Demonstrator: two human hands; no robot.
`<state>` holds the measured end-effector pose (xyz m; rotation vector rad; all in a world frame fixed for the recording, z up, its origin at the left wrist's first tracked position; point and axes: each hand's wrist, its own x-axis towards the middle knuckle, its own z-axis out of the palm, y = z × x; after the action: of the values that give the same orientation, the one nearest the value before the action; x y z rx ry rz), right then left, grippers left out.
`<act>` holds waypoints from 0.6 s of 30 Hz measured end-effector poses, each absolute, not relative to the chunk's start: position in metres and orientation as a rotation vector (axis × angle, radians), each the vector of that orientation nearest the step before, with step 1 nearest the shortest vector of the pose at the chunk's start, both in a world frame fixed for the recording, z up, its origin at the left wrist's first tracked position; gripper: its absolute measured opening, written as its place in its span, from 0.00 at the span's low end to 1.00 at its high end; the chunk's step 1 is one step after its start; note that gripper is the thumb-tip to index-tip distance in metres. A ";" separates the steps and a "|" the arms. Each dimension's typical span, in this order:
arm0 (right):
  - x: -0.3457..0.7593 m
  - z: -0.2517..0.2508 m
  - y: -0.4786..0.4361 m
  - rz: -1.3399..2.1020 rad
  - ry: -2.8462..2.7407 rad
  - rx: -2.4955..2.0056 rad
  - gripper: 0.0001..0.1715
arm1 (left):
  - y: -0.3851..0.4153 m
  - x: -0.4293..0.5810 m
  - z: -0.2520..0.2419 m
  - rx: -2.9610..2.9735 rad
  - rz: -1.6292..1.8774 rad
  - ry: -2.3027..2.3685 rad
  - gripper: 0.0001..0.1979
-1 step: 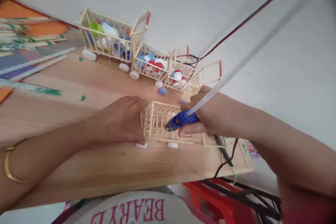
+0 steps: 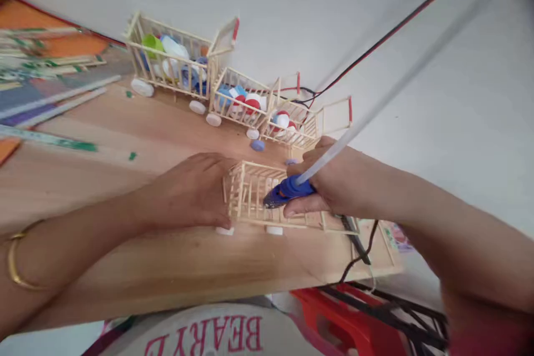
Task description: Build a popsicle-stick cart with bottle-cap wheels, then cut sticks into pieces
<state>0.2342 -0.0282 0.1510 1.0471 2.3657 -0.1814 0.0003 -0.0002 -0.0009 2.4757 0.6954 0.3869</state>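
Cart: on the table, on white wheels.
Left hand: I see it loosely spread, gripping nothing, pressed to the cart's left end.
Right hand: closed round the glue gun, nozzle over the cart.
Risk: I judge hot glue may drip onto the left fingers, and a hard press may crack the sticks.

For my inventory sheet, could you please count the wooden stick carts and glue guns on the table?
Pale wooden stick carts holding plastic bottle caps: 3
Pale wooden stick cart without caps: 1
Blue hot-glue gun: 1
Total: 5
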 end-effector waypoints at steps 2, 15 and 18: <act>0.234 0.150 -0.029 -0.167 2.374 1.055 0.30 | -0.001 0.001 -0.002 2.472 0.387 0.711 0.42; 0.243 0.164 -0.038 -0.219 2.513 1.148 0.25 | -0.001 0.000 -0.004 2.478 0.379 0.732 0.44; 0.247 0.179 -0.045 -0.343 2.548 1.257 0.22 | 0.000 0.000 -0.005 2.471 0.396 0.718 0.42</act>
<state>0.2466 -0.0450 0.1789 1.2568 2.5481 -0.3427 -0.0001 -0.0004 -0.0053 2.4705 0.7182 0.3960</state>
